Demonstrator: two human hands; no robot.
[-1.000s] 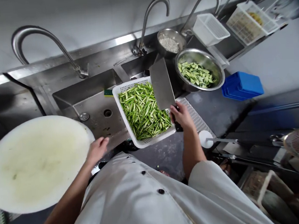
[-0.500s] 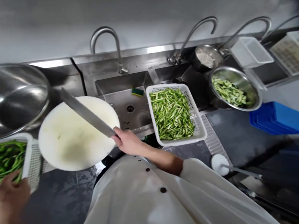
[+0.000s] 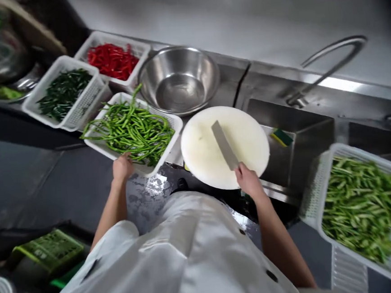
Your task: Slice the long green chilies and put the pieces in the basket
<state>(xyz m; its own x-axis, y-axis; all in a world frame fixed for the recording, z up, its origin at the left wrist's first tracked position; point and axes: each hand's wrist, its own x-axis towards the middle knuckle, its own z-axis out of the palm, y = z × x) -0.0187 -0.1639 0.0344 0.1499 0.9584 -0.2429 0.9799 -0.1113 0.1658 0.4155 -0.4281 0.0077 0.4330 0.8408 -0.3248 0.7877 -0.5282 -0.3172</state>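
Note:
My right hand (image 3: 249,179) is closed on the handle of a cleaver (image 3: 225,145), whose blade lies over a round white cutting board (image 3: 197,164). To the left, my left hand (image 3: 122,167) is at the near rim of a white basket (image 3: 178,129) of long green beans (image 3: 131,129). Its fingers are curled at the edge of the beans; whether they grip the rim or some beans cannot be made out. Behind the board stands a wide steel bowl (image 3: 180,91) with nothing in it.
A basket of cut green vegetables (image 3: 362,205) is at the right. Red strips (image 3: 112,62) and dark green pieces (image 3: 64,93) fill baskets at the back left. A sponge (image 3: 282,137) lies in the sink (image 3: 312,132) below a curved faucet (image 3: 337,58).
The view has swung left, bringing more baskets into sight. The cleaver's blade has turned and sits lower over the board. My left hand is now at the bean basket's near rim.

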